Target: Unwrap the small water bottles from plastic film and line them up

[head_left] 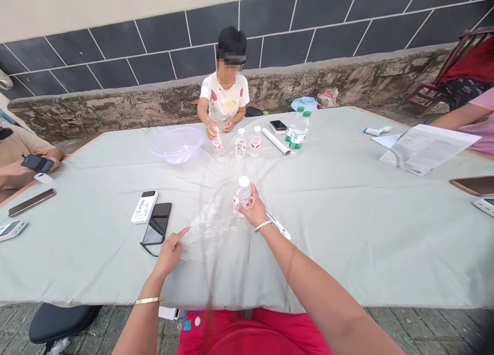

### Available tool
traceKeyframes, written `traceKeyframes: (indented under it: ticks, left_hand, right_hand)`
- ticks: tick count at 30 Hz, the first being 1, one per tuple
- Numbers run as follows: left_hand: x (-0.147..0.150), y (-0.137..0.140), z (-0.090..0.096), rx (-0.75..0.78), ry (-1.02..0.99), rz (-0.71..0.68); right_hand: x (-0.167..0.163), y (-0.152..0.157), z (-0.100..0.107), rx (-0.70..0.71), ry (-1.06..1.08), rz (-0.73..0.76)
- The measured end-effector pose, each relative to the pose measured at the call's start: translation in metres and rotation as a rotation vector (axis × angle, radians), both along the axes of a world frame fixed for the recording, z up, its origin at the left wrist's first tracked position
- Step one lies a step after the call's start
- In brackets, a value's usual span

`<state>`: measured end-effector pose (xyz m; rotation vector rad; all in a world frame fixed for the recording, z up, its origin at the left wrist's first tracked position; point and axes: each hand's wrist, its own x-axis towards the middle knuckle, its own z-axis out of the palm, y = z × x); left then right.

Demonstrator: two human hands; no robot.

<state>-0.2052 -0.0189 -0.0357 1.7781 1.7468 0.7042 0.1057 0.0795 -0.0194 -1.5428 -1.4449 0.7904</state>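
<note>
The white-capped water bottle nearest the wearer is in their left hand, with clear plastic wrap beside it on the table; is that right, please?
Not quite: the head view shows the white-capped water bottle in the wearer's right hand, not the left hand, with clear plastic wrap beside it on the table.

Single head view from above table's [347,242] near edge, facing forward, down; wall [162,36] beyond.
</note>
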Motion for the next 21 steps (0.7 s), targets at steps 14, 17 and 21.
traceKeyframes:
  ticks: [14,17,21]
  left_hand:
    - [0.035,-0.01,0.037,-0.286,0.588,-0.169]
    - [0.051,-0.015,0.061,-0.309,0.183,-0.387]
    - [0.056,-0.014,0.089,-0.299,-0.717,-0.281]
  right_hand:
    - [-0.004,-0.048,-0.009,0.328,-0.208,-0.087]
    - [-0.031,-0.085,0.007,0.319,-0.318,0.601]
    - [-0.051,-0.097,0.019,0.064,-0.341,0.792]
